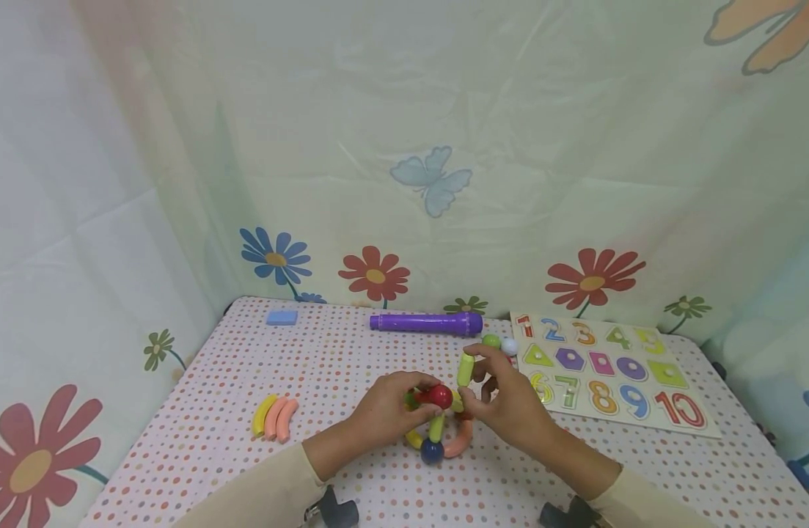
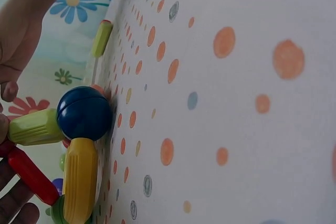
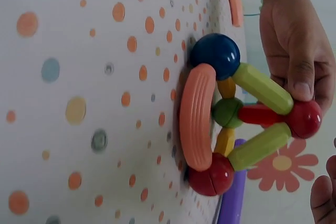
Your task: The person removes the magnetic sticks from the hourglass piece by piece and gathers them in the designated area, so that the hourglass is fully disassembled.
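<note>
In the head view my left hand (image 1: 392, 405) pinches the red ball (image 1: 440, 397) on top of a small frame of toy rods and balls. Two light green rods (image 3: 262, 87) and a red rod (image 3: 257, 114) slope down from that ball. They meet a blue ball (image 3: 215, 56), a second red ball and a green ball (image 3: 227, 113). Salmon (image 3: 197, 116) and yellow curved pieces (image 2: 80, 179) join these low down by the tabletop. Beside the frame, my right hand (image 1: 510, 400) holds a loose light green rod (image 1: 466, 369) upright between thumb and fingers.
Curved yellow and salmon pieces (image 1: 271, 419) lie to the left. A blue block (image 1: 282, 317) and a purple microphone-shaped toy (image 1: 427, 323) lie toward the back. Green (image 1: 491, 340) and white balls (image 1: 509, 346) sit beside a number puzzle board (image 1: 615, 370) on the right.
</note>
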`<state>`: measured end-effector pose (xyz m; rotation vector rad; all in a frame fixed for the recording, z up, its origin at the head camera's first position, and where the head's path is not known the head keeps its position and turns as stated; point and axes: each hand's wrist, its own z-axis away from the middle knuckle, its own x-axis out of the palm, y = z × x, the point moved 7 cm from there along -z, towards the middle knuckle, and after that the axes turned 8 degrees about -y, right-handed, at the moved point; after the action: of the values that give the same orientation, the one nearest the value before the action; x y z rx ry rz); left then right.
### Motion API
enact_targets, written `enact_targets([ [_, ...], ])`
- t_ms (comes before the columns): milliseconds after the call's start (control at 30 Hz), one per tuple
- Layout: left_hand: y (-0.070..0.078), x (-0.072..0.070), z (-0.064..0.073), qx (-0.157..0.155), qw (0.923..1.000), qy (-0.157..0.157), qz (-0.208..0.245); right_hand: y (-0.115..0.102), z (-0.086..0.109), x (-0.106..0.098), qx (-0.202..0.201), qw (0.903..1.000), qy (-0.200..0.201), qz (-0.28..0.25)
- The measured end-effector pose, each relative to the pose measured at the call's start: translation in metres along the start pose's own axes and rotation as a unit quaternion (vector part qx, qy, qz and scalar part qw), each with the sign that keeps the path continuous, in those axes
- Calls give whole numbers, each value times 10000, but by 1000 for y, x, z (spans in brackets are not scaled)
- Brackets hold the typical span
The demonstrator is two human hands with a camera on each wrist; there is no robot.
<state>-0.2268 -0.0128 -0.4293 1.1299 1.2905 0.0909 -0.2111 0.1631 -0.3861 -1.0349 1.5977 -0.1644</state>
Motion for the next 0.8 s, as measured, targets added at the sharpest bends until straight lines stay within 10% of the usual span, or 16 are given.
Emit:
enact_targets([
  [400, 0, 0, 1, -79, 9999, 19, -143, 27, 14, -33, 531, 9985, 102, 12],
  [800, 0, -1, 1, -218, 9997, -63, -99, 62, 44, -70, 845, 9926, -816, 290],
])
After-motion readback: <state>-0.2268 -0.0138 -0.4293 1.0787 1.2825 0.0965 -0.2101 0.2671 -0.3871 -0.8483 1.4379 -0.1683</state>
